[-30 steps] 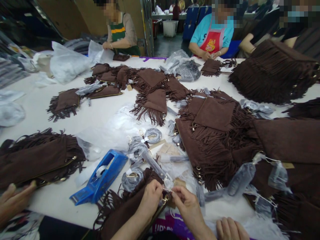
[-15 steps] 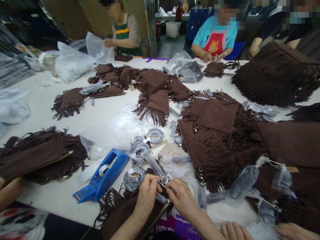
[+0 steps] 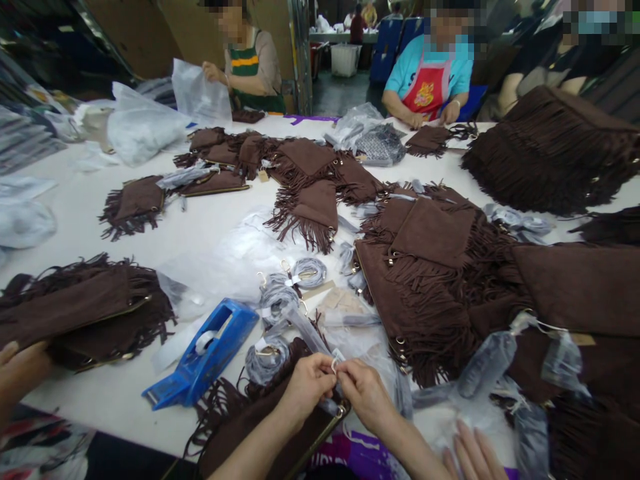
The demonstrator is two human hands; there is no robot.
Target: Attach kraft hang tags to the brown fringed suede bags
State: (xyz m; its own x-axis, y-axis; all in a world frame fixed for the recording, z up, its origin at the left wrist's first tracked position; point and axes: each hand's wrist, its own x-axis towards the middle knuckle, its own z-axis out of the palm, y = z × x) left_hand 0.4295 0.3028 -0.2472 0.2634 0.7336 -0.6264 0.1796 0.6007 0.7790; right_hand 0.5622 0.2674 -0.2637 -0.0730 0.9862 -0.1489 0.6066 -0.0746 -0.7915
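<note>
My left hand (image 3: 309, 385) and my right hand (image 3: 364, 393) meet at the fingertips, both pinching a thin white string (image 3: 335, 364). Below them lies a brown fringed bag (image 3: 255, 427) with a gold zipper, partly covered by my forearms. A plastic-wrapped strip (image 3: 306, 328) runs up to my fingers from behind. Just left of my left hand is a coiled strap (image 3: 267, 360) in grey wrapping with a gold clasp. What the string passes through is hidden by my fingers.
A blue tape dispenser (image 3: 205, 353) stands at left. Brown fringed bags (image 3: 435, 233) are heaped at right. Another person's hand (image 3: 25, 373) holds bags at the left edge; one more hand (image 3: 475, 450) rests at lower right. Co-workers sit across the white table (image 3: 210, 220).
My hands have drawn closer together and moved slightly right, and the string's crossed ends now show only as a small loop. The co-worker's hand at lower right has shifted.
</note>
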